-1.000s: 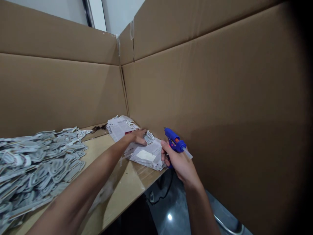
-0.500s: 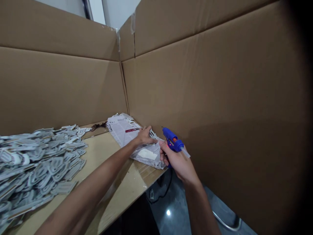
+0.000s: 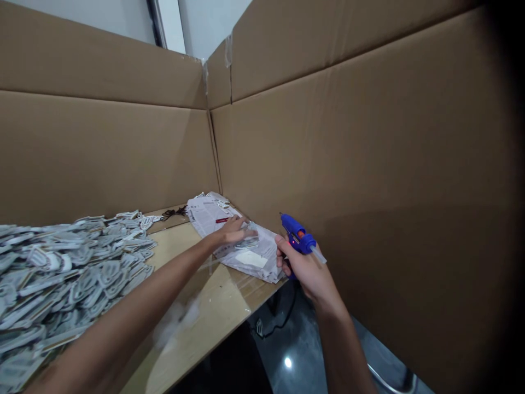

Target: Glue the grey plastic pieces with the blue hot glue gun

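Note:
My right hand point(image 3: 305, 269) is wrapped round the grip of a blue glue gun point(image 3: 298, 238) with an orange trigger and a clear glue stick at its back; its nozzle points left toward my other hand. My left hand point(image 3: 233, 230) reaches across the wooden table point(image 3: 205, 323) and presses a small grey-and-white cut-out piece point(image 3: 248, 241) onto sheets of newspaper point(image 3: 254, 254). The fingers lie curled over the piece, which is partly hidden under them.
A large heap of the same grey-and-white pieces point(image 3: 65, 273) covers the table's left side. Tall cardboard walls point(image 3: 348, 164) enclose the back and right. A red pen point(image 3: 222, 220) lies on the newspaper, dark cords point(image 3: 172, 212) at the back, and a black cable point(image 3: 283, 317) hangs below.
My left hand has drawn back slightly from the cardboard wall and now lies flatter on the piece. The glue gun has stayed close beside it, hardly moving.

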`<state>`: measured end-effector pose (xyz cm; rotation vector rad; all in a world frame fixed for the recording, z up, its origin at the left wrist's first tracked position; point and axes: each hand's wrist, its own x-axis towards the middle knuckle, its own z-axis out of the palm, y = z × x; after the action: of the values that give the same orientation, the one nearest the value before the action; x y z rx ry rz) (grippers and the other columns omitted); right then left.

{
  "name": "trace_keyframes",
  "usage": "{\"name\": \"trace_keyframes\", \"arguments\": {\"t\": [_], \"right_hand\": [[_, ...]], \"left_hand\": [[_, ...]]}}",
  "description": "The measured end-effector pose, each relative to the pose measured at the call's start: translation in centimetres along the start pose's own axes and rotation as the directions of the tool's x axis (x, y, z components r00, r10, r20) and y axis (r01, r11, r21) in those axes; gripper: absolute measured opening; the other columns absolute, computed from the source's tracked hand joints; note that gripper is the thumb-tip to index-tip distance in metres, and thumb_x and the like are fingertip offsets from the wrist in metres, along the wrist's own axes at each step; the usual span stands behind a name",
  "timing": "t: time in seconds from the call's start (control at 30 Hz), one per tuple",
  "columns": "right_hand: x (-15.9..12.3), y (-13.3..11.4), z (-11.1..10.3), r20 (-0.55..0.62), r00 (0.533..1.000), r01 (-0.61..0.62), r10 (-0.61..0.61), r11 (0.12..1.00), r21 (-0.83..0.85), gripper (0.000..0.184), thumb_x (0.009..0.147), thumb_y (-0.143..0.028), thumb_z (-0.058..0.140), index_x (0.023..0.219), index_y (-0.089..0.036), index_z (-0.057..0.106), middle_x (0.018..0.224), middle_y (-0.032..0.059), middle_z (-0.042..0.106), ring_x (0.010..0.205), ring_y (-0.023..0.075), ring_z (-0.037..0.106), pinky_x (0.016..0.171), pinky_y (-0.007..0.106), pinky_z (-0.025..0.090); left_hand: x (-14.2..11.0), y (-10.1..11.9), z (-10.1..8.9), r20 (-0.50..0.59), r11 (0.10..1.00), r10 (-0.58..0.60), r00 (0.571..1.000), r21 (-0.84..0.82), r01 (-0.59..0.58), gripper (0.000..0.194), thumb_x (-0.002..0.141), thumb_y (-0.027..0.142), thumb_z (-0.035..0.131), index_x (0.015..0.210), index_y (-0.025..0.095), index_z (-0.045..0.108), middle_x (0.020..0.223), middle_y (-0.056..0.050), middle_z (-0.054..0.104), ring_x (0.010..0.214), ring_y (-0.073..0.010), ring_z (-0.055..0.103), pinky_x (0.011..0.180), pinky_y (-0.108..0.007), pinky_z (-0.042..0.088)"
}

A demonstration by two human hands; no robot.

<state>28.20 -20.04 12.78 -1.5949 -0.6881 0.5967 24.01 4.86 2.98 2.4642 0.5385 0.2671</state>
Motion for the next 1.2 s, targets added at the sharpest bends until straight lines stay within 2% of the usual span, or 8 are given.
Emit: {"name": "trace_keyframes", "arguments": {"t": [0.1,0.33,0.5,0.67,0.77,0.87,1.0,1.2], "right_hand": [[0.0,0.1,0.0,0.004,1.0,0.007,-0.007,1.0,-0.003,0.041,0.083,-0.058,0.071,0.078,-0.019,0.059,0.06,0.0,0.059,0.046,0.0116,0.047,0.045,0.025,0.034],[-0.2,0.0,-0.1,0.104,0.994,-0.044,0.046,0.999,-0.017,0.044,0.085,-0.06,0.067,0.073,-0.019,0.056,0.053,0.0003,0.057,0.042,0.01,0.039,0.043,0.024,0.027],[-0.3,-0.3,-0.3,0.12,0.993,-0.007,0.01,1.0,-0.03,0.044,0.087,-0.059,0.066,0.072,-0.019,0.057,0.054,0.0013,0.058,0.043,0.0102,0.04,0.044,0.024,0.027],[-0.2,-0.3,-0.7,0.09,0.996,-0.004,0.003,1.0,0.011,0.044,0.085,-0.059,0.068,0.073,-0.019,0.057,0.053,0.0007,0.057,0.043,0.0104,0.041,0.044,0.024,0.027],[-0.3,-0.4,-0.8,0.077,0.997,-0.023,0.021,0.999,0.033,0.044,0.084,-0.06,0.07,0.074,-0.019,0.056,0.054,0.0002,0.057,0.043,0.0103,0.04,0.044,0.024,0.027],[-0.6,-0.7,-0.8,0.069,0.997,-0.041,0.04,0.999,0.02,0.044,0.082,-0.061,0.07,0.073,-0.02,0.056,0.054,0.0001,0.057,0.043,0.0109,0.041,0.044,0.025,0.028],[-0.8,-0.8,-0.8,0.034,0.998,-0.058,0.059,0.998,-0.032,0.045,0.08,-0.064,0.07,0.074,-0.021,0.058,0.055,0.0008,0.057,0.045,0.0135,0.045,0.045,0.027,0.032],[-0.7,-0.6,-0.4,0.026,0.999,-0.033,0.034,0.998,-0.052,0.047,0.08,-0.065,0.072,0.075,-0.021,0.058,0.056,0.0009,0.058,0.045,0.0132,0.045,0.044,0.026,0.032]], "left_hand": [[-0.8,-0.4,0.1,0.06,0.998,-0.007,0.998,0.057,0.004,0.079,0.061,0.064,0.079,0.124,0.021,0.062,0.131,-0.013,0.061,0.125,-0.0339,0.054,0.105,-0.042,0.048],[-1.1,-2.1,2.0,-0.189,0.988,-0.079,0.979,0.116,0.102,0.025,0.081,0.031,0.062,0.103,0.017,0.063,0.116,-0.013,0.064,0.117,-0.0295,0.057,0.107,-0.041,0.045],[-1.7,-1.8,2.4,-0.263,0.967,-0.211,0.941,0.082,0.24,0.03,0.09,0.027,0.047,0.117,0.015,0.052,0.108,-0.016,0.067,0.102,-0.0284,0.065,0.09,-0.039,0.05],[-1.8,-0.5,1.3,-0.364,0.958,-0.217,0.906,0.1,0.269,0.038,0.089,0.017,0.045,0.127,0.019,0.045,0.114,-0.016,0.067,0.107,-0.0273,0.066,0.089,-0.035,0.05],[-0.2,0.8,0.5,-0.336,0.947,-0.263,0.905,0.09,0.308,0.039,0.09,0.016,0.044,0.129,0.021,0.048,0.126,-0.016,0.065,0.117,-0.0265,0.064,0.095,-0.035,0.049],[2.0,2.3,0.5,-0.283,0.934,-0.321,0.904,0.064,0.352,0.034,0.096,0.03,0.042,0.125,0.019,0.056,0.119,-0.018,0.069,0.114,-0.0284,0.067,0.094,-0.036,0.05],[3.7,3.6,1.8,-0.214,0.888,-0.437,0.874,0.05,0.457,0.042,0.086,0.05,0.06,0.104,0.013,0.068,0.112,-0.025,0.072,0.109,-0.0365,0.07,0.087,-0.039,0.053],[3.6,4.0,1.0,-0.13,0.875,-0.466,0.875,0.083,0.477,0.028,0.073,0.031,0.072,0.097,0.018,0.072,0.104,-0.015,0.077,0.101,-0.0281,0.073,0.079,-0.028,0.054]]}}
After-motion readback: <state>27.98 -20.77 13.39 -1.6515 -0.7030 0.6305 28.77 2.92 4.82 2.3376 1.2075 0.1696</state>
